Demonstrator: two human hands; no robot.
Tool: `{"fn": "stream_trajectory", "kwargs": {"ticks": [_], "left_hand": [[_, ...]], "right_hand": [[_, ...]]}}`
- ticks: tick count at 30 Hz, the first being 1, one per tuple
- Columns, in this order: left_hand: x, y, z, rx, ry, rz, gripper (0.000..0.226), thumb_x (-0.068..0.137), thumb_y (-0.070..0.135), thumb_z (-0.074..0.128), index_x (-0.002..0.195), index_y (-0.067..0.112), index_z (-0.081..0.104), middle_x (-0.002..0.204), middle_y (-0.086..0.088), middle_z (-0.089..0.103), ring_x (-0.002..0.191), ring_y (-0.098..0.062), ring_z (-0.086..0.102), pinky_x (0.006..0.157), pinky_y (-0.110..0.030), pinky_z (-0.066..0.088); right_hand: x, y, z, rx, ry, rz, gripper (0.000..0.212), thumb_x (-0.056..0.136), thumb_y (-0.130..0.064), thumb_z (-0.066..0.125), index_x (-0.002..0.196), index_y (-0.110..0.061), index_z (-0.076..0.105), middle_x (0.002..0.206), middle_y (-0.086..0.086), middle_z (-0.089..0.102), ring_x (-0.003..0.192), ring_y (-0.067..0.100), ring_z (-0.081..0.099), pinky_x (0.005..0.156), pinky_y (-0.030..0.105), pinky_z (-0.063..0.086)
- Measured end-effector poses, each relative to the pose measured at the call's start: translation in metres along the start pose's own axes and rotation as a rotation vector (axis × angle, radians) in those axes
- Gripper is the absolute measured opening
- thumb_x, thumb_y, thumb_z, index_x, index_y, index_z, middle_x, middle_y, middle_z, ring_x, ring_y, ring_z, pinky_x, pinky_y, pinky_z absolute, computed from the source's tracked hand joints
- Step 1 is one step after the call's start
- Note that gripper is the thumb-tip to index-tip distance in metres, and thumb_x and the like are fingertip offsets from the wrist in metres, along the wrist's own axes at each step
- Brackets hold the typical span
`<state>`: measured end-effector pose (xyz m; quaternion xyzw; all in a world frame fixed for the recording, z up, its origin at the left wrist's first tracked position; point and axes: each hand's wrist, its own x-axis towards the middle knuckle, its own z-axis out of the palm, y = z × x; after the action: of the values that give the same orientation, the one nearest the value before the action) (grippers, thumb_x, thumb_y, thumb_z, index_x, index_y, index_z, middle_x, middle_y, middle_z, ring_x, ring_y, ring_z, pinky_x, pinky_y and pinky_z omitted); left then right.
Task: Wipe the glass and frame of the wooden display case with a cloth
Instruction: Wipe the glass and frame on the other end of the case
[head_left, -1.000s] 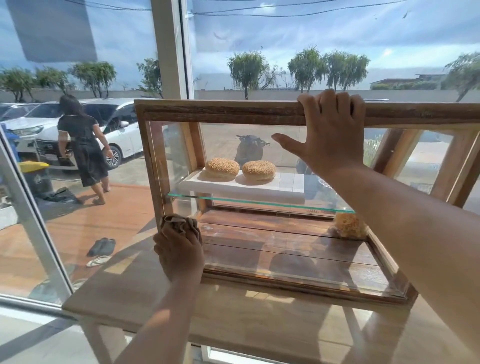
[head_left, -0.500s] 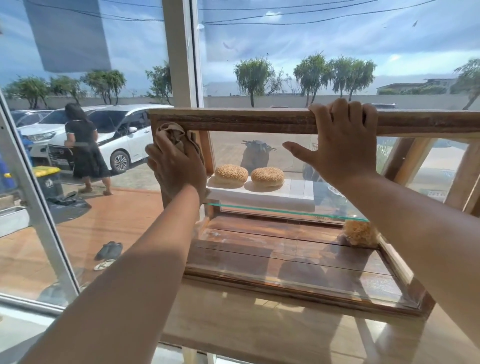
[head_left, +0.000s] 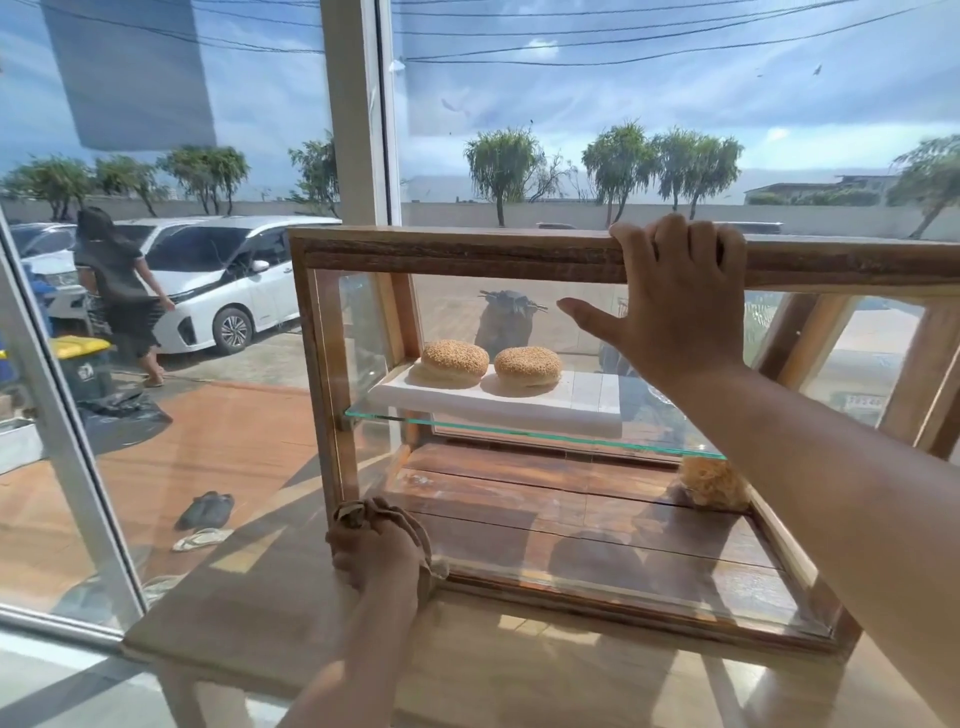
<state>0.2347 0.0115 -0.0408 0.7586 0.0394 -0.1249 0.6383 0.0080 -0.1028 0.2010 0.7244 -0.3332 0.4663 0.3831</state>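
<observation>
Display case (head_left: 467, 257) on table (head_left: 234, 613), buns (head_left: 454, 358) inside; left hand (head_left: 376, 558) clutches cloth (head_left: 358, 509) at corner, right hand (head_left: 675, 312) grips top.

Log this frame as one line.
left hand: holds cloth against lower-left corner of wooden display case | right hand: grips top rail | inside: two sesame buns

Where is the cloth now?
In the head view, the cloth is gripped by the left hand at the bottom-left front corner of the display case.
</observation>
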Motion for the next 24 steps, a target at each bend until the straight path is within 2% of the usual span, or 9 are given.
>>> {"fn": "stream_trajectory", "kwargs": {"ticks": [2, 6, 8, 10, 13, 16, 20, 22, 24], "left_hand": [[-0.013, 0.038, 0.000, -0.117, 0.063, 0.035, 0.044, 0.100, 0.033, 0.040, 0.134, 0.007, 0.031, 0.139, -0.026, 0.036, 0.125, -0.044, 0.039, 0.104, -0.053, 0.034], [-0.041, 0.149, -0.008, -0.289, 0.142, 0.656, 0.040, 0.099, 0.029, 0.043, 0.133, 0.009, 0.038, 0.135, -0.020, 0.039, 0.123, -0.038, 0.038, 0.101, -0.040, 0.032], [-0.049, 0.194, -0.013, -0.294, 0.200, 0.776, 0.041, 0.099, 0.024, 0.044, 0.136, 0.006, 0.041, 0.140, -0.021, 0.040, 0.127, -0.034, 0.036, 0.099, -0.034, 0.023], [-0.054, 0.204, -0.012, -0.234, 0.241, 0.832, 0.042, 0.099, 0.022, 0.044, 0.136, 0.002, 0.041, 0.141, -0.023, 0.039, 0.127, -0.032, 0.034, 0.099, -0.032, 0.018], [-0.054, 0.146, -0.004, -0.031, 0.199, 1.076, 0.037, 0.095, 0.020, 0.049, 0.126, 0.000, 0.043, 0.128, -0.023, 0.045, 0.115, -0.033, 0.038, 0.097, -0.040, 0.026], [-0.042, 0.062, 0.008, 0.081, 0.081, 0.964, 0.038, 0.091, 0.012, 0.054, 0.124, -0.002, 0.043, 0.125, -0.025, 0.042, 0.115, -0.040, 0.037, 0.098, -0.054, 0.033], [-0.031, -0.038, 0.012, 0.208, -0.105, 0.822, 0.037, 0.087, 0.007, 0.060, 0.118, -0.007, 0.046, 0.118, -0.031, 0.045, 0.110, -0.048, 0.044, 0.096, -0.053, 0.040], [-0.027, -0.051, 0.010, 0.225, -0.137, 0.788, 0.033, 0.086, 0.007, 0.063, 0.112, -0.006, 0.047, 0.113, -0.030, 0.047, 0.105, -0.047, 0.047, 0.094, -0.053, 0.042], [-0.028, -0.033, 0.009, 0.247, -0.086, 0.751, 0.030, 0.088, 0.011, 0.058, 0.112, -0.004, 0.048, 0.111, -0.028, 0.051, 0.104, -0.046, 0.049, 0.092, -0.055, 0.042]], "right_hand": [[0.000, 0.000, -0.001, 0.000, -0.003, -0.001, 0.074, 0.088, -0.078, 0.038, 0.118, -0.011, 0.047, 0.101, 0.015, 0.047, 0.091, 0.032, 0.043, 0.089, 0.046, 0.031], [0.000, 0.001, 0.001, -0.002, -0.011, 0.006, 0.075, 0.088, -0.079, 0.037, 0.119, -0.011, 0.046, 0.102, 0.015, 0.046, 0.091, 0.032, 0.042, 0.089, 0.046, 0.031], [0.000, 0.001, 0.001, -0.006, -0.013, 0.005, 0.074, 0.087, -0.079, 0.038, 0.119, -0.012, 0.046, 0.102, 0.015, 0.046, 0.092, 0.032, 0.042, 0.090, 0.046, 0.031], [0.001, 0.001, 0.000, -0.011, -0.014, 0.006, 0.074, 0.087, -0.079, 0.039, 0.118, -0.012, 0.045, 0.102, 0.015, 0.046, 0.092, 0.033, 0.043, 0.090, 0.046, 0.031], [0.000, 0.002, 0.000, 0.000, -0.019, 0.005, 0.074, 0.087, -0.079, 0.039, 0.119, -0.012, 0.045, 0.103, 0.016, 0.046, 0.094, 0.033, 0.043, 0.091, 0.046, 0.029], [0.000, 0.002, -0.001, 0.016, -0.023, 0.003, 0.074, 0.087, -0.078, 0.040, 0.119, -0.012, 0.045, 0.104, 0.016, 0.046, 0.095, 0.033, 0.043, 0.091, 0.046, 0.028], [0.000, 0.001, -0.001, 0.012, -0.027, -0.002, 0.073, 0.087, -0.078, 0.041, 0.118, -0.012, 0.045, 0.106, 0.016, 0.047, 0.097, 0.034, 0.044, 0.092, 0.047, 0.032], [0.000, 0.001, -0.001, 0.007, -0.023, -0.004, 0.073, 0.087, -0.078, 0.040, 0.118, -0.012, 0.045, 0.105, 0.015, 0.047, 0.096, 0.034, 0.044, 0.092, 0.046, 0.032], [0.001, 0.001, -0.002, 0.010, -0.017, -0.004, 0.072, 0.087, -0.077, 0.041, 0.117, -0.012, 0.046, 0.104, 0.015, 0.047, 0.095, 0.033, 0.044, 0.090, 0.046, 0.032]]}}
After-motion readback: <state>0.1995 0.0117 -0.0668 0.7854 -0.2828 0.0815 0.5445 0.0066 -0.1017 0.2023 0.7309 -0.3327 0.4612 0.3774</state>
